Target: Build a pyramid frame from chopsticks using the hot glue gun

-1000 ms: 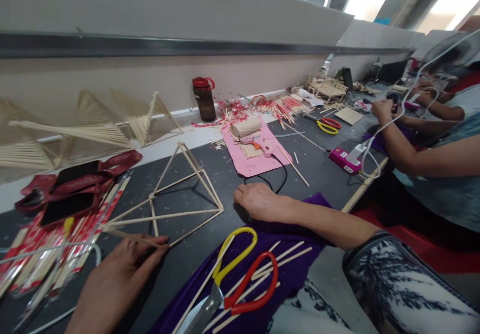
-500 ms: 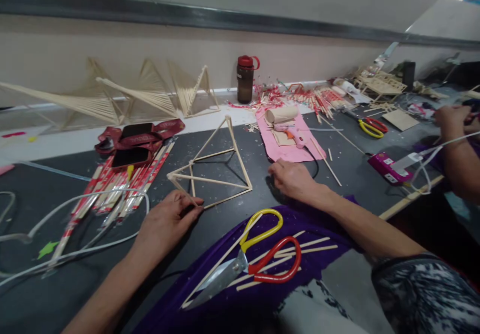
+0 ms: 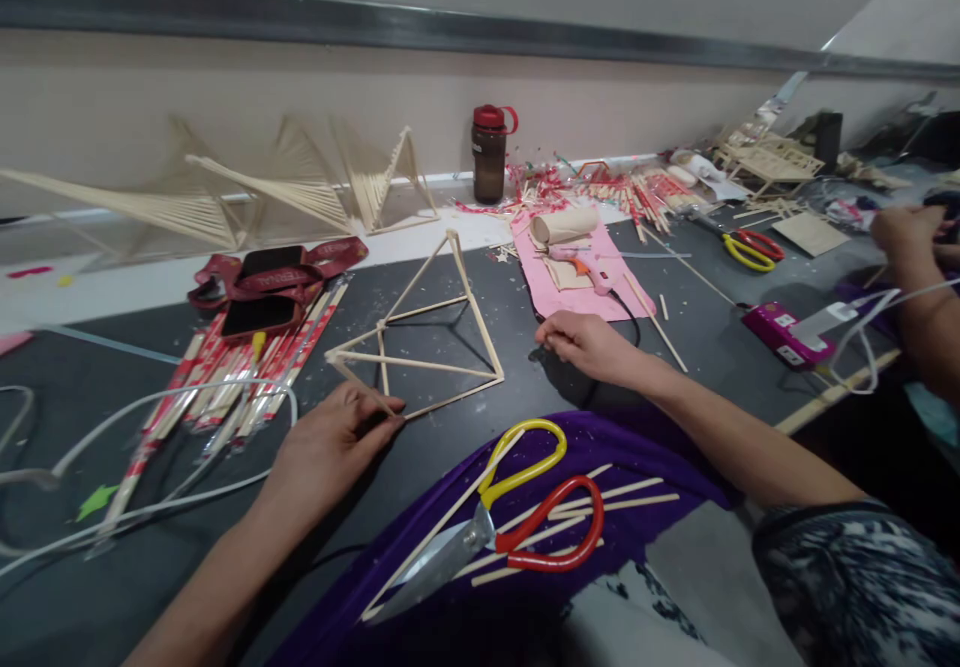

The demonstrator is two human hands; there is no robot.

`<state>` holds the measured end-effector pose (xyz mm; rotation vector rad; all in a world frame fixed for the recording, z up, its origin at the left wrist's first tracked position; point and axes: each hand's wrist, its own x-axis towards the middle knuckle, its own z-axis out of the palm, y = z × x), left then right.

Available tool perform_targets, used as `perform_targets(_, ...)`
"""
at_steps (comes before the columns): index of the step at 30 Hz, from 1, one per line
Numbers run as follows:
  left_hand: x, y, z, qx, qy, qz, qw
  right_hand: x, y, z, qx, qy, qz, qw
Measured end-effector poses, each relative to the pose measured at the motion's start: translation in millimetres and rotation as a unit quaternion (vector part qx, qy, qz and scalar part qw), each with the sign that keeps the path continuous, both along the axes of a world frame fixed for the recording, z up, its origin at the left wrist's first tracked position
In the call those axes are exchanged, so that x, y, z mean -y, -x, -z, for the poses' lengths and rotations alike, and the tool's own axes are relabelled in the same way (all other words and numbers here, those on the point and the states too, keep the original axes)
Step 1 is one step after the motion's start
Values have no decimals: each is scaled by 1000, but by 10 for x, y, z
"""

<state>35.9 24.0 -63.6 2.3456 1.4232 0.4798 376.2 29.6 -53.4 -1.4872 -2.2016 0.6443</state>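
Note:
A frame of thin wooden sticks (image 3: 416,359), joined into an open pyramid-like shape, stands on the dark table. My left hand (image 3: 337,437) pinches its near lower side between thumb and fingers. To the right of the frame, my right hand (image 3: 589,347) hovers just above the table with fingers curled together; what is in them, if anything, cannot be made out. Scissors (image 3: 487,532) with one yellow and one red handle lie on purple cloth (image 3: 352,587) in front of me, among several loose sticks (image 3: 619,497).
A pink glue gun (image 3: 600,272) and a cardboard tube (image 3: 564,225) rest on a pink sheet (image 3: 559,305). Left are packed sticks (image 3: 180,387), phones (image 3: 259,315) and a looping white cable (image 3: 157,500). Twisted stick models (image 3: 292,192) and a bottle (image 3: 489,162) stand behind. Another person's hand (image 3: 904,237) is far right.
My right hand has risen slightly off the table. The stick frame's left corner has shifted a little left and down, with my left hand still on it.

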Motion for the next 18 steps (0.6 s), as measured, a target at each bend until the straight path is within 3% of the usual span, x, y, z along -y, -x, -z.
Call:
perform_targets(4,10,15,-23,4,26,10,1000,30,168,62,195,-73,-50,977)
perform_targets(8,19,15,-53,7,45,14,999,92,287,68,341,-75,-52,936)
perform_targets(13,10,22,-45,7,51,9,999,6,312,4,388,-64,-65,917)
perform_targets(18,-12,29,-21,7,48,13,999,-300,53,-288,319,-110,63,939)
